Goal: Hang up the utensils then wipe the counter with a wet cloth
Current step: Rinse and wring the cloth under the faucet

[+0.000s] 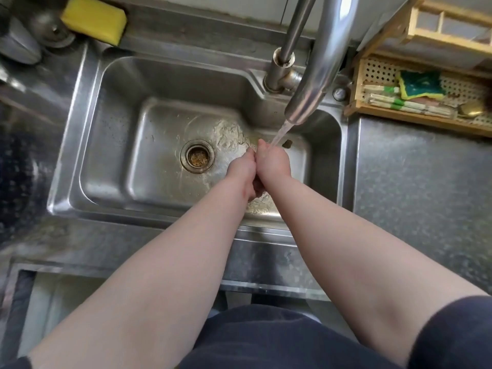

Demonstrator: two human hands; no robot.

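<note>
Rinsing under the faucet (314, 83) at frame centre, we press left hand (241, 169) against right hand (271, 161); whether they grasp anything we cannot tell. No cloth shows; counter (420, 187) lies right. Running water could splash over the sink (87, 129) rim.

Head view, steeply down, close over sink (87, 145)

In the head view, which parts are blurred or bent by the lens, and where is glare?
Head view: the faucet spout, close to the camera, looks soft and oversized; the yellow sponge in the corner is smeared; the sink rim bows from wide-angle distortion; pale glare lies on the wet basin floor around the drain. Both the left hand and the right hand are fairly sharp.
</note>
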